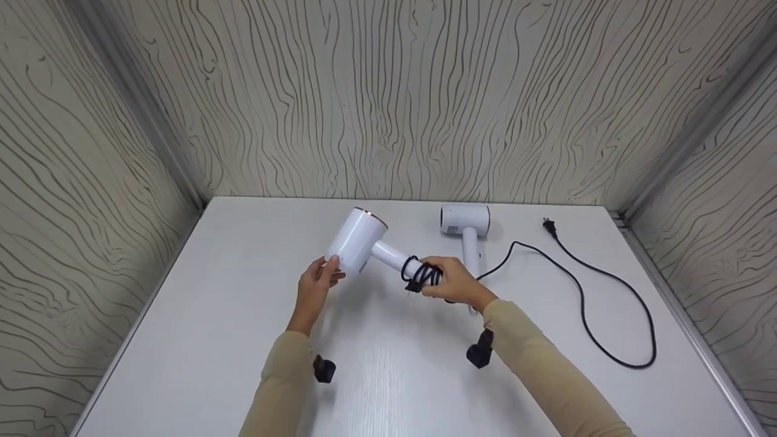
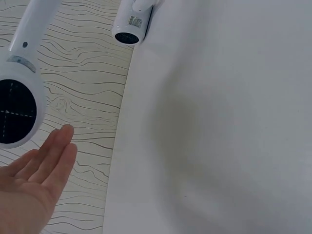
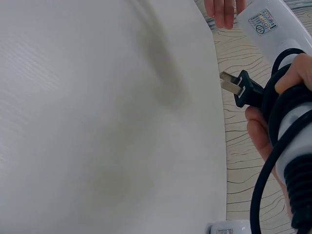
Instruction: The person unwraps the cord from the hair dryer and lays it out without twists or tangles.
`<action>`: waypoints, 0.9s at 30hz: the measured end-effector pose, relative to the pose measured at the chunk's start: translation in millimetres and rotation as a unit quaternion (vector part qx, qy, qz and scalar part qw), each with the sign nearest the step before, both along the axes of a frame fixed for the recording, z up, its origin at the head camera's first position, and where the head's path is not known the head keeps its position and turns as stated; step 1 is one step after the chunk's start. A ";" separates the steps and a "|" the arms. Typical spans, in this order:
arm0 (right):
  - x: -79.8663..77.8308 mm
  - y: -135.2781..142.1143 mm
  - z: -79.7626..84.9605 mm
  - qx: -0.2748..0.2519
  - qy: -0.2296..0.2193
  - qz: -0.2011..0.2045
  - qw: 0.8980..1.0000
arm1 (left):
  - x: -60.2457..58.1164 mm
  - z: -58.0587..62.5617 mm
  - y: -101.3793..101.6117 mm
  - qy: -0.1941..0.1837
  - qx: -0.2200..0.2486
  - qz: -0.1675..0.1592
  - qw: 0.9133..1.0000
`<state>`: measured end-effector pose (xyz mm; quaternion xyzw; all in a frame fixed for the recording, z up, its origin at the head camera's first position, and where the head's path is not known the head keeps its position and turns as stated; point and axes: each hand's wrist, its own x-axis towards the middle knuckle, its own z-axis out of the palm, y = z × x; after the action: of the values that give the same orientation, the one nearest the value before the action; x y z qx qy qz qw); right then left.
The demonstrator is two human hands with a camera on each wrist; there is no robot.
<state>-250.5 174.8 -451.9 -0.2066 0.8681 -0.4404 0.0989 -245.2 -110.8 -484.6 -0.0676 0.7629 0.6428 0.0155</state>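
A white hair dryer (image 1: 357, 241) with a thin copper-coloured rim is held tilted above the table, its handle pointing right. My right hand (image 1: 454, 280) grips the handle's lower part, where the black cord (image 3: 278, 109) is wound round it in several turns. From the coils sticks out a two-pin plug (image 3: 248, 91). My left hand (image 1: 315, 282) is at the rear end of the barrel, thumb close to the shell. In the left wrist view its fingers (image 2: 53, 158) are extended beside the dark round intake grille (image 2: 17, 112).
A second white hair dryer (image 1: 466, 220) lies near the back edge of the white table (image 1: 243, 291). Its black cord (image 1: 583, 297) loops loosely over the right side and ends in a plug (image 1: 549, 226). Wood-grain-patterned panels (image 1: 376, 97) surround the table at the back and sides.
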 end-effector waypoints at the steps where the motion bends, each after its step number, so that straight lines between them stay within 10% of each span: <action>1: -0.2 -0.8 -0.6 0.004 0.003 0.003 1.000 | 0.0 0.2 -0.1 -0.002 0.002 -0.001 1.000; 13: 3.2 -8.6 0.2 0.028 -0.001 0.015 0.999 | 3.5 -3.2 1.0 -0.040 0.048 -0.005 0.998; 27: 6.5 -7.8 7.9 0.031 -0.128 0.064 0.989 | 11.1 -1.8 3.7 -0.057 0.109 0.036 0.992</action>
<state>-244.0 167.0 -443.9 -0.2005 0.8465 -0.4289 0.2435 -234.0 -107.2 -486.4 -0.1293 0.6835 0.7171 0.0436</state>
